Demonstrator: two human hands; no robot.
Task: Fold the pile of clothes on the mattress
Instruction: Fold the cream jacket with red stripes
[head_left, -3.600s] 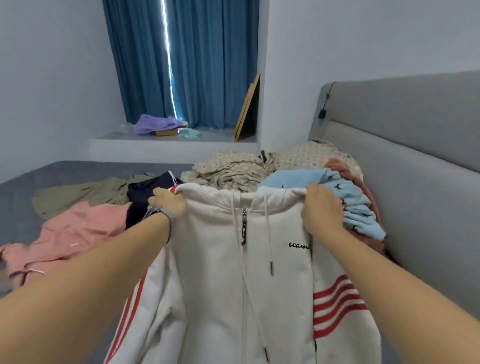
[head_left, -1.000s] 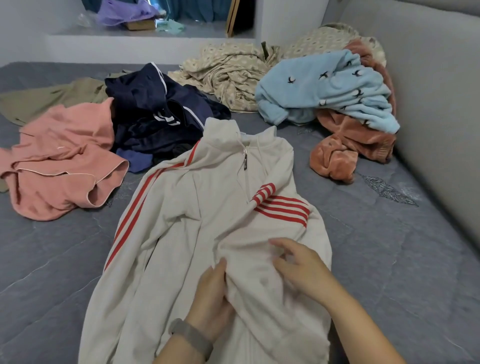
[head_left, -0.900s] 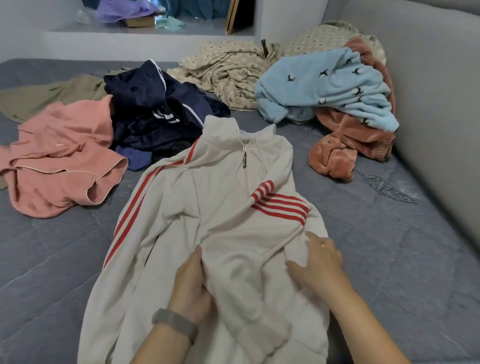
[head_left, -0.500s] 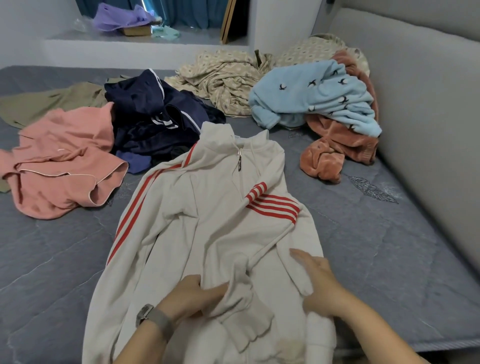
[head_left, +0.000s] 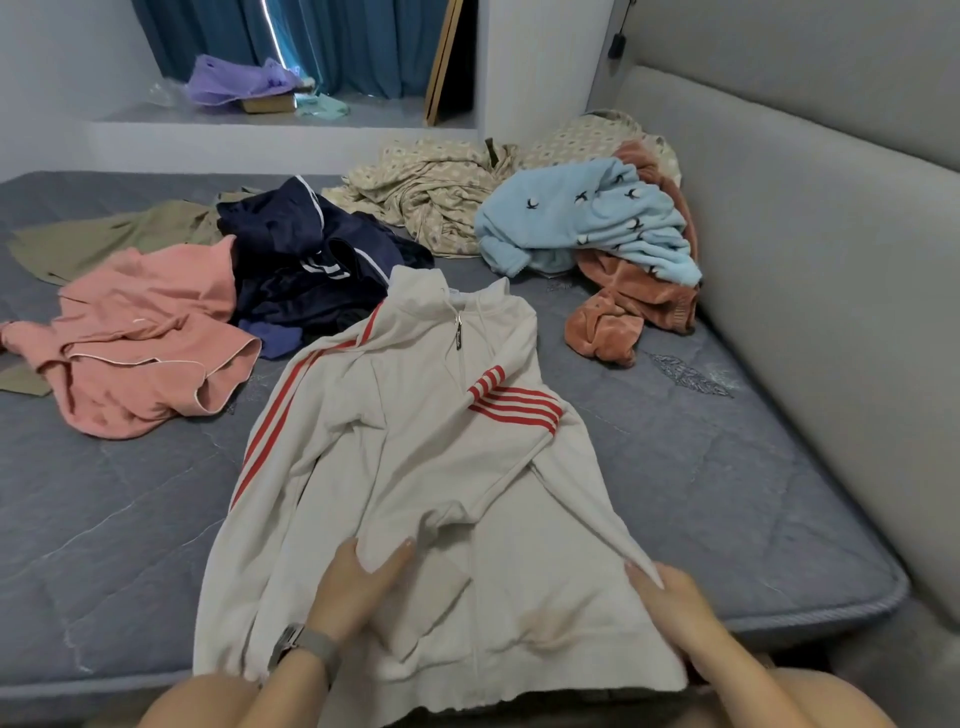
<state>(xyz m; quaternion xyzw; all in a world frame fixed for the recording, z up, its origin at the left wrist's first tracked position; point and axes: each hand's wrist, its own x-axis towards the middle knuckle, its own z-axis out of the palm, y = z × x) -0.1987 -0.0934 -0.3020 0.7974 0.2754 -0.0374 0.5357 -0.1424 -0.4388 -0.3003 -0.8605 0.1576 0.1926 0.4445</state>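
A white zip hoodie (head_left: 415, 441) with red stripes lies front-up on the grey mattress (head_left: 727, 493), its hem at the near edge. Its right sleeve is folded across the chest, cuff near the middle. My left hand (head_left: 358, 587), with a watch on the wrist, lies on the hoodie's lower front and pinches the sleeve cuff between thumb and fingers. My right hand (head_left: 670, 597) rests with straight fingers on the hoodie's lower right edge. Behind lie a pink garment (head_left: 140, 338), a navy one (head_left: 306, 265), a light blue fleece (head_left: 587, 218) and a rust one (head_left: 618, 306).
A beige patterned cloth (head_left: 436, 192) and an olive garment (head_left: 104, 239) lie at the back. The grey padded headboard (head_left: 831, 260) runs along the right. A white ledge (head_left: 260, 130) with a purple cloth stands beyond the mattress, blue curtains behind it.
The hoodie was held up, then laid flat. In the last second both hands slid down and apart over its lower part, flattening the folded sleeve; my right hand moved out to the right edge.
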